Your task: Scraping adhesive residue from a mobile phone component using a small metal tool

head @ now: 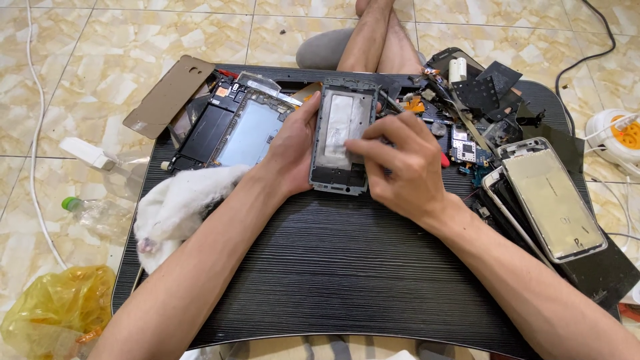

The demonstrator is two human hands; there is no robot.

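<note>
L hand (293, 150) grips grey phone frame (343, 137) by its side edge, R hand (400, 163) fingertips press on its centre; black worktop (347, 267), white cloth (180, 207) at left, phone parts around.

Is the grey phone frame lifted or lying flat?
Lifted and tilted: left hand grips the phone frame by its side, right hand touching its face.

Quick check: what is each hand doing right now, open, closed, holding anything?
Left hand: closed around the left edge of the grey phone frame, holding it up.
Right hand: fingers curled, fingertips pressing on the frame's inner plate.
</note>
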